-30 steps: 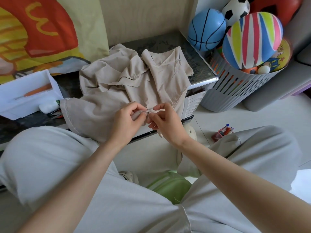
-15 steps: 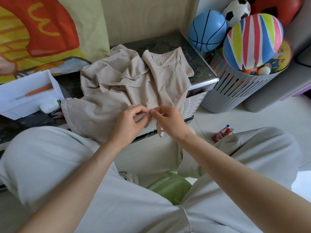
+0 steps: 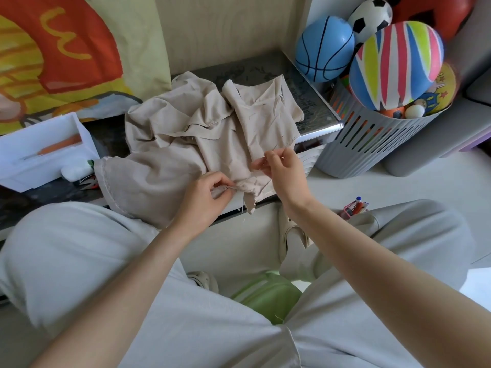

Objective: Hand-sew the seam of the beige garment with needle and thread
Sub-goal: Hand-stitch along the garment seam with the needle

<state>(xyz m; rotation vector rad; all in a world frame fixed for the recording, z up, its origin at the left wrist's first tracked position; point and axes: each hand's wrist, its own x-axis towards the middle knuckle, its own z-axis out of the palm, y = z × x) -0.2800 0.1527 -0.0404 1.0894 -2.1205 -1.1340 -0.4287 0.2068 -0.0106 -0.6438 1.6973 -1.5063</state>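
Grip of left hand (image 3: 204, 200) pinched the beige garment (image 3: 164, 144) at its seam, centre frame; right hand (image 3: 285, 172) grip unclear.

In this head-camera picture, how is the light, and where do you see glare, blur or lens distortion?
Head view: soft, even light, only gentle shadows in the folds of the beige garment; bright glare on the metal table edge; right hand slightly soft, striped ball smeared at its right rim; wide lens stretches the forearms and bends the edges.
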